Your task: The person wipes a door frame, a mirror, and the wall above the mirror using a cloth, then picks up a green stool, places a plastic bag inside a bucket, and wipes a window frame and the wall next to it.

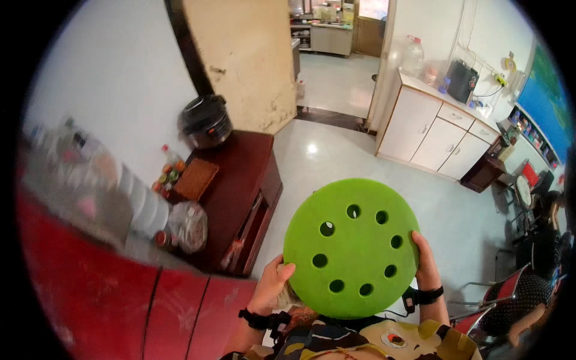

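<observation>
A round green stool seat or similar disc (355, 252), with a ring of several round holes, faces up in front of my body. My left hand (272, 283) grips its left edge, thumb on the top rim. On the opposite side my right hand (425, 261) holds the right edge. The fingers under the disc are hidden, and so is whatever lies beneath it. Both wrists wear black straps with small devices.
A dark red wooden cabinet (238, 162) at left carries a black rice cooker (205, 121), a woven basket (196, 179) and bottles. Red cupboard fronts (175, 310) stand near my left. A white cabinet (418, 121) is ahead right. People and chairs (501, 288) are at right.
</observation>
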